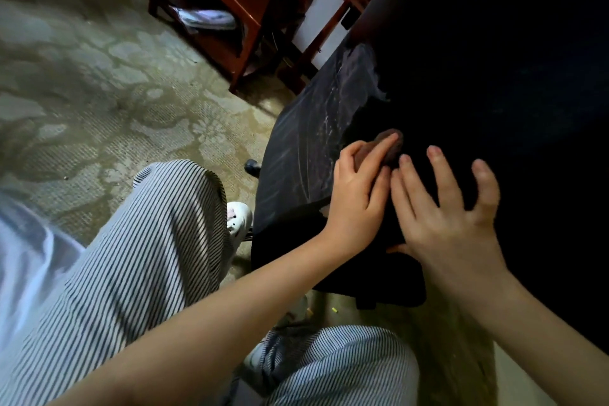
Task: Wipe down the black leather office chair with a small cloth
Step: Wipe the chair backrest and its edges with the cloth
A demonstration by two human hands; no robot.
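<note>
We press the small brown cloth (pixel 389 148) onto the chair (pixel 306 155) seat near its left edge, our left hand (pixel 359 188) curled around it to scrub. Our right hand (pixel 451 208) lies open and splayed just beside, likely steadying the chair. The leather looks worn, grey-streaked and peeling there.

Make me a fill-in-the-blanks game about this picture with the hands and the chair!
1. The left hand presses a small brown ____ onto the black chair.
2. The right hand rests on the chair with its fingers ____.
3. The person's trousers have a ____ pattern.
4. The wooden table stands on the ____.

Missing words: cloth; spread; striped; carpet
</note>
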